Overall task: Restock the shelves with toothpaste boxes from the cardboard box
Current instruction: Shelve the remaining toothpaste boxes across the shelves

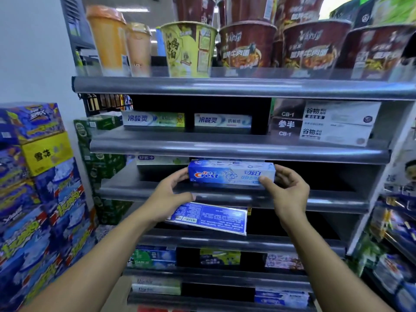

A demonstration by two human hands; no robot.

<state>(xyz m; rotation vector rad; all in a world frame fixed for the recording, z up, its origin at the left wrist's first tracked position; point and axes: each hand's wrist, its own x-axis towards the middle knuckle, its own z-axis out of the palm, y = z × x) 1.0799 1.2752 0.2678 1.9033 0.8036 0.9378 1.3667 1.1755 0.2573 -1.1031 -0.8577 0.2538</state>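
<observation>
Against a white wall (33, 52) at the far left stand stacked blue and yellow drink cartons (33, 176), with green cartons (101, 165) beside a grey shelving unit (225, 88). The left hand (167, 199) grips the left end of a Crest toothpaste box (229, 174), held level just above the middle shelf (126, 192). A second blue box (211, 218) lies tilted below. The right hand (290, 192) pinches the box's right end. Cup noodles (247, 46) line the top shelf.
</observation>
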